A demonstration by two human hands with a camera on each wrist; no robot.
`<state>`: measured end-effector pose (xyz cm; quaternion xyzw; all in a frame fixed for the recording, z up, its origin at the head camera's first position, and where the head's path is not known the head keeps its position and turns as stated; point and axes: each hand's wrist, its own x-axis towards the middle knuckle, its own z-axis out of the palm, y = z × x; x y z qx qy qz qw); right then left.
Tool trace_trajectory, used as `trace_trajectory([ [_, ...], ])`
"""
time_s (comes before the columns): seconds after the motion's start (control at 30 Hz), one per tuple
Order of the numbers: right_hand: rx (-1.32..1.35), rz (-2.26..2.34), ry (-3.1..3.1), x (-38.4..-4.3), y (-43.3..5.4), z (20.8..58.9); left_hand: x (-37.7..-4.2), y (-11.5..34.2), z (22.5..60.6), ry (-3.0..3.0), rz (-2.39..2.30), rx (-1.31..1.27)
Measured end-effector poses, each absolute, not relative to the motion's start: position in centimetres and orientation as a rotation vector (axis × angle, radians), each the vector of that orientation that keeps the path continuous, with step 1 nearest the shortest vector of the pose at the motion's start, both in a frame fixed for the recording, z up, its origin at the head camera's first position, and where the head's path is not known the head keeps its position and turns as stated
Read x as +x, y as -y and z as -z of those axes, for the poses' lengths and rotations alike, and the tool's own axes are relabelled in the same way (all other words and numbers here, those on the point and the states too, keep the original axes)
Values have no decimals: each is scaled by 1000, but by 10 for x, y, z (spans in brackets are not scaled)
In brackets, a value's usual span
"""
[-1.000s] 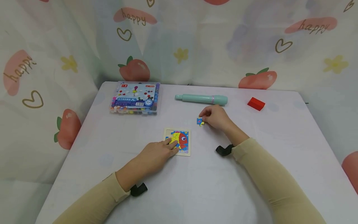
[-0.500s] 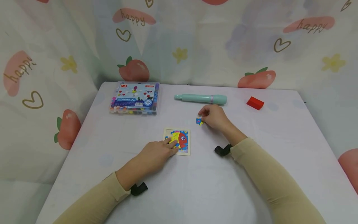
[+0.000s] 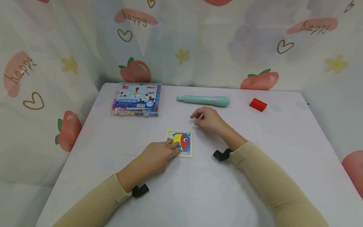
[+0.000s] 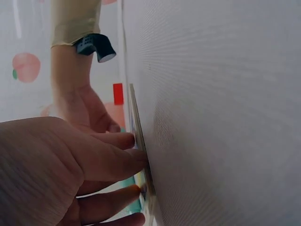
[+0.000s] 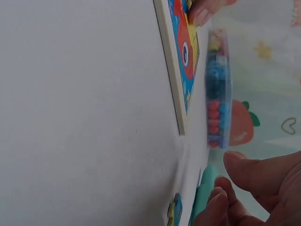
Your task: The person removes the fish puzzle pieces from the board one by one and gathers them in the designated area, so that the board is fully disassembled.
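Note:
In the head view my left hand [image 3: 158, 156] rests its fingers on a small wooden fish puzzle [image 3: 186, 144], covering its lower left part. The left wrist view shows the thumb at the edge of the puzzle board [image 4: 136, 113]. My right hand [image 3: 211, 120] hovers to the right of the puzzle, fingers loosely bent and apart, holding nothing visible. In the right wrist view, a blue and yellow puzzle piece [image 5: 175, 210] lies on the table below that hand. The hand hides this piece from the head camera.
A clear case of colourful beads [image 3: 136, 99] lies at the back left. Behind the right hand is a mint-green microphone-shaped tube [image 3: 202, 100]. A red block [image 3: 258, 104] sits at the back right. A patterned curtain [image 3: 215, 41] hangs behind the white table [image 3: 181, 195].
My right hand has shifted slightly left, and its fingertips have parted from the puzzle piece they were touching. The left hand stays on the puzzle.

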<state>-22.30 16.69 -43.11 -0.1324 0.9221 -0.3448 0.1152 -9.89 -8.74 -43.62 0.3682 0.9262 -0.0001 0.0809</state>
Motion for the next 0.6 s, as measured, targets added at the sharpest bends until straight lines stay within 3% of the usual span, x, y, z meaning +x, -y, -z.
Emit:
trace_trajectory([
  [0.4, -647, 915, -2574, -203, -131, 429, -98, 87, 437, -2808, -6, 1221],
  [0.6, -647, 883, -2560, -199, -121, 431, -98, 84, 440, -2744, -89, 1303],
])
